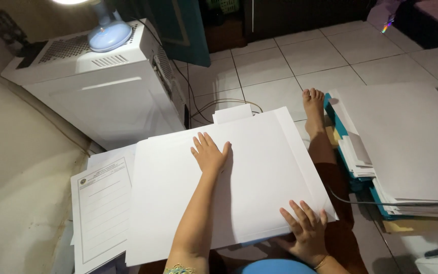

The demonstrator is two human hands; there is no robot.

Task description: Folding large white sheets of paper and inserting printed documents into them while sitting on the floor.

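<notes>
Looking down from the head camera, I see my right hand [305, 231] nearest, fingers spread and laid flat on the near right corner of a large stack of blank white paper sheets [249, 187], a thin bracelet at its wrist. That stack lies across my lap, tilted a little, its far edge pointing toward the floor tiles. My left hand [210, 152] rests farther up, palm down and fingers fanned open, pressing on the upper middle of the top sheet; neither hand pinches anything. Just left of the stack, partly tucked under it, lies a printed white form with ruled lines and a black border [102, 210]. To my right sits a tall pile of white papers and teal folders [396, 152], close beside my outstretched leg, with my bare foot [314, 109] between the two heaps. A thin grey cable [381, 203] runs across the pile's near edge. Beyond the stack stands a white boxy machine with vent grilles [102, 86], a pale blue lamp base [108, 33] on its top. White floor tiles [300, 61] stretch behind.
</notes>
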